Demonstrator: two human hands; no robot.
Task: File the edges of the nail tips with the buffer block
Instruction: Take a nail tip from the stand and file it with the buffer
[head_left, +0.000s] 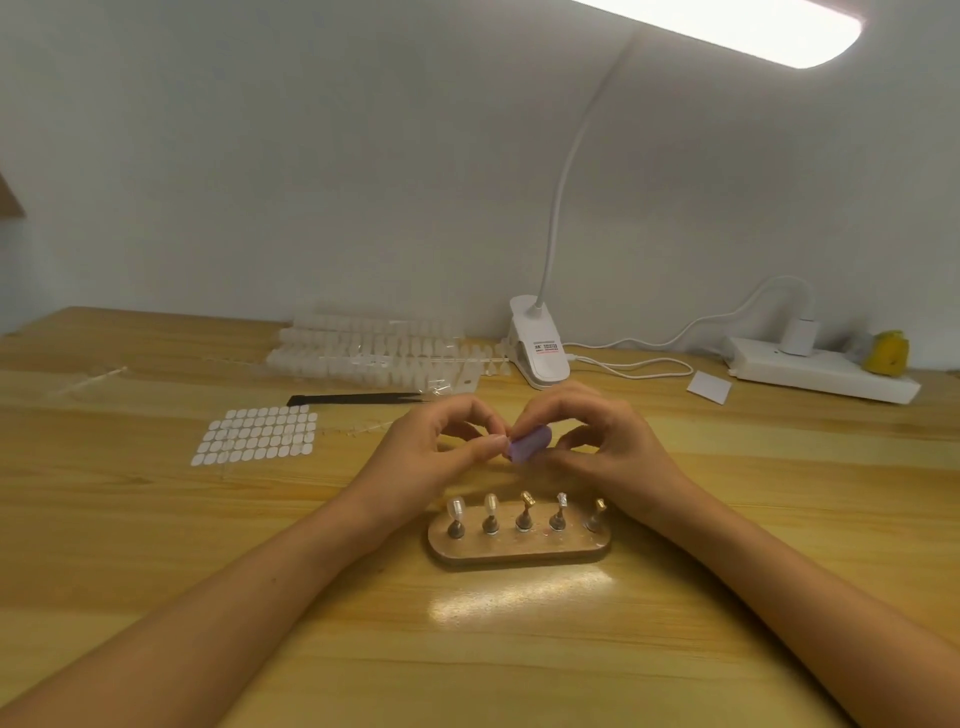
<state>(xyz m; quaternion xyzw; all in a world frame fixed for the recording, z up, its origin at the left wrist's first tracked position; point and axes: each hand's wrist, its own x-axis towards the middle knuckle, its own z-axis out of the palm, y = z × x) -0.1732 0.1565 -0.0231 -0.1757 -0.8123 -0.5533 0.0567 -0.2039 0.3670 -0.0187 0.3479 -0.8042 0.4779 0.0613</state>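
**Two hands meet at a purple buffer block**

Both hands are raised just above the tabletop at the middle of the frame. The right hand grips the buffer block, fingers curled over it and thumb underneath. The left hand has thumb and fingertips pinched on a small pale piece held against the block's left end; it is too small to make out.

Below the hands stands a wooden stand with five pegs, two of them on the left carrying nail tips. To the left lie a sticker sheet and black tweezers. A clip lamp sits behind.
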